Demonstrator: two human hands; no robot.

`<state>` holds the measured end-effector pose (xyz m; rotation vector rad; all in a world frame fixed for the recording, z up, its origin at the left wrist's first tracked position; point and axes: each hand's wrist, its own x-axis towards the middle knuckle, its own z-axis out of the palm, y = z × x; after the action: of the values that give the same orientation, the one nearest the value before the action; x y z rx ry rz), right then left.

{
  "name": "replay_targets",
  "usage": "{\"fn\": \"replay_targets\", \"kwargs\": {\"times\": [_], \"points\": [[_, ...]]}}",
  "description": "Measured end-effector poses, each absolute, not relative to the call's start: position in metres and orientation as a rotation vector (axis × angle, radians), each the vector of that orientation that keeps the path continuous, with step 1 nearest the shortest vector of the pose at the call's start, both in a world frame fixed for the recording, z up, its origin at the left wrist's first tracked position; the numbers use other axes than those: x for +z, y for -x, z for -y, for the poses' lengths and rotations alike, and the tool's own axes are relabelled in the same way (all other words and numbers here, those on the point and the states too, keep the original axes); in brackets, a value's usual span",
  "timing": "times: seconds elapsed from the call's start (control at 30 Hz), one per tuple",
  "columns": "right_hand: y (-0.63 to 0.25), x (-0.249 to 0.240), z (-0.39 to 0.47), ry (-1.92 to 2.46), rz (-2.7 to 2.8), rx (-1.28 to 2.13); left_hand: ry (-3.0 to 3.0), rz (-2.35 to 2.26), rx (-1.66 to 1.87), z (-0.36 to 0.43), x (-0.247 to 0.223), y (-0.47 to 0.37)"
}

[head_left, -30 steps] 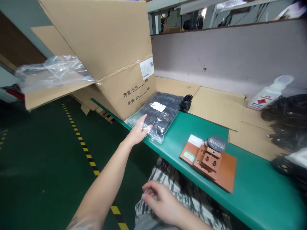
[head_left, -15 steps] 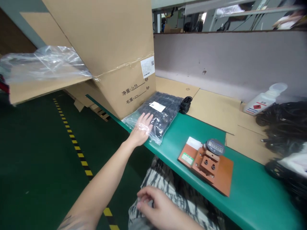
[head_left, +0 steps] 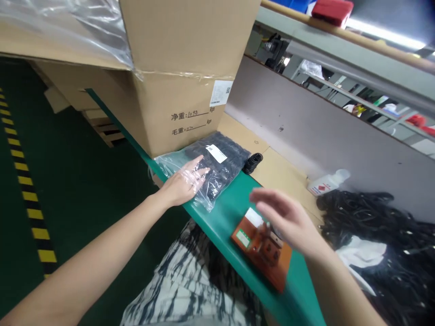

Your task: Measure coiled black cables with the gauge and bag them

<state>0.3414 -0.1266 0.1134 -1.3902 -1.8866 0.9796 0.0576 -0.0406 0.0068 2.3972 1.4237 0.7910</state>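
Observation:
My left hand (head_left: 185,184) lies with fingers spread on a clear plastic bag (head_left: 213,192) packed with coiled black cables. Some of the clear film covers its knuckles. On the bag is a white label (head_left: 216,153). My right hand (head_left: 282,217), blurred by motion, hovers over an orange-brown measuring fixture (head_left: 261,253), its fingers loosely bent and nothing seen in them. It hides the fixture's dial gauge. Beside the bag's far corner sits one coiled black cable (head_left: 253,163).
A large cardboard box (head_left: 183,99) stands behind the bag on the green bench (head_left: 224,213). To the right lie a heap of black cables (head_left: 367,213), a white cloth (head_left: 363,251) and a white bottle (head_left: 328,182). A shelf rail (head_left: 340,40) crosses above the back panel.
My right hand has risen from near my lap to above the measuring fixture. My left hand stays on the bag, shifted slightly toward its open side. The view has tilted and turned right.

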Motion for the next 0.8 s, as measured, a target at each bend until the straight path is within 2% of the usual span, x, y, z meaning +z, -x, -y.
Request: {"fn": "replay_targets", "kwargs": {"times": [0.1, 0.27, 0.6, 0.8], "points": [[-0.360, 0.098, 0.049, 1.575, 1.833, 0.649, -2.318, -1.428, 0.790, 0.039, 0.005, -0.056], [-0.378, 0.075, -0.033, 1.737, 1.839, 0.561, -2.212, -1.423, 0.735, 0.030, 0.000, -0.049], [-0.371, 0.079, -0.090, 1.952, 2.077, 0.683, -2.151, -1.285, 0.647, 0.022, 0.003, -0.041], [-0.367, 0.064, -0.091, 2.014, 2.128, 0.606, -2.201, -1.315, 0.724, 0.021, -0.002, -0.043]]}}
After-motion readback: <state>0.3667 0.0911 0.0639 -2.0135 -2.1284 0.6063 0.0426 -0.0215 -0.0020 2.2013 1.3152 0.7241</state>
